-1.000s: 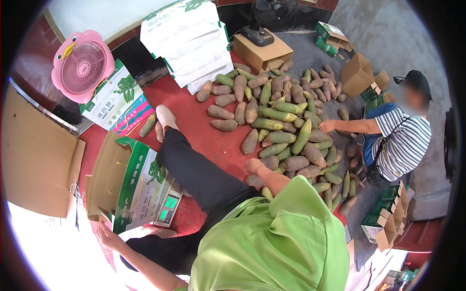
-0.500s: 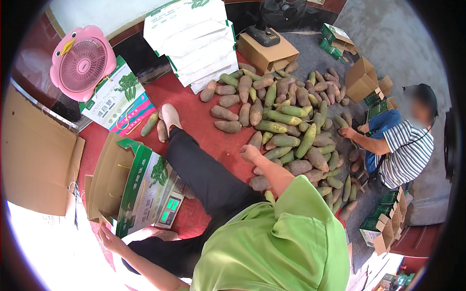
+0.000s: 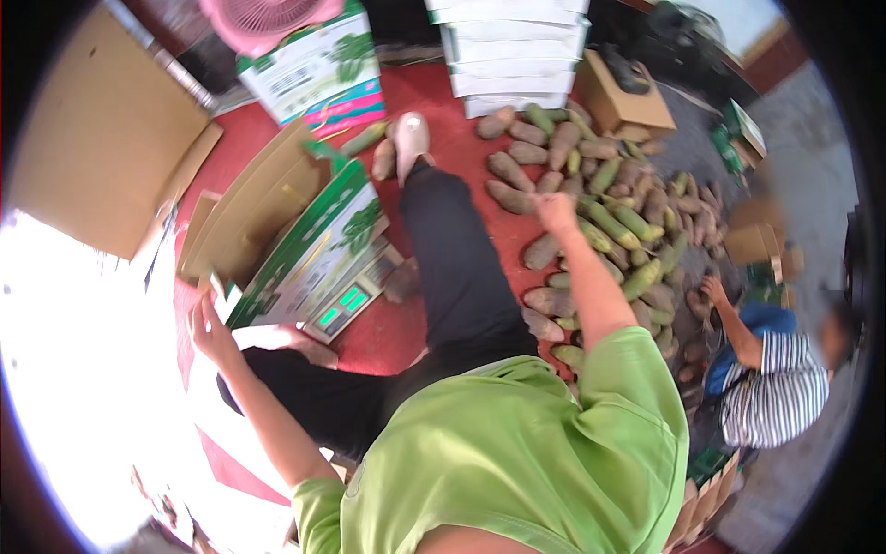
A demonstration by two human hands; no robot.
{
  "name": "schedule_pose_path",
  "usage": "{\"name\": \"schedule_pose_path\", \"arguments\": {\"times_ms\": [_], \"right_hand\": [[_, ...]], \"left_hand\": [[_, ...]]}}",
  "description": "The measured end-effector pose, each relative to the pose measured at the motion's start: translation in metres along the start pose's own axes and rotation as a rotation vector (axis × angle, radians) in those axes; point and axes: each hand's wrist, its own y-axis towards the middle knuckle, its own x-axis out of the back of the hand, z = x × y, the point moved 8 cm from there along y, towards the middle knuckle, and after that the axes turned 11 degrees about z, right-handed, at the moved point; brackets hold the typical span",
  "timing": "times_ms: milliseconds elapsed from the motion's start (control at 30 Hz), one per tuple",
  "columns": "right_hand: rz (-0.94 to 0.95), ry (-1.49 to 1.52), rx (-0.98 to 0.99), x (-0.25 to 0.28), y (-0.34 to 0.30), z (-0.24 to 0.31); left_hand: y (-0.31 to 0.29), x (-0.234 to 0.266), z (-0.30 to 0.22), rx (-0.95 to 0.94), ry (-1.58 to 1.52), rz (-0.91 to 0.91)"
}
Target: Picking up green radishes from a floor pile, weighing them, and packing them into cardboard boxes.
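My left hand [image 3: 216, 336] is at the near corner of an upright carton [image 3: 318, 263], green and white outside and brown inside. Its fingers are at the carton's edge and seem closed on it. The carton stands at a digital scale with a lit green display [image 3: 343, 306]. My right hand [image 3: 556, 214] is over the near left side of a pile of green radishes [image 3: 611, 223], many coated in brown soil. Its fingers are curled and slightly blurred, and no radish shows in them. A soil-covered radish [image 3: 508, 197] lies right by its fingertips.
Flattened white cartons [image 3: 517, 78] are stacked at the back. A pink fan [image 3: 268, 23] stands behind printed boxes at back left. A large brown cardboard sheet [image 3: 101, 138] fills the left. At right, a person in a striped shirt [image 3: 775, 392] reaches toward the pile.
The view has swung right-to-left, shifting the scene. My right hand has moved slightly farther away over the pile's left edge. My left hand remains at the carton.
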Motion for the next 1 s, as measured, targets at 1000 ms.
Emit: {"name": "schedule_pose_path", "arguments": {"times_ms": [1000], "right_hand": [[-0.174,-0.530,1.386,-0.101,-0.016,0.532]], "left_hand": [[0.021,-0.072,-0.093,-0.234,0.405,0.691]]}}
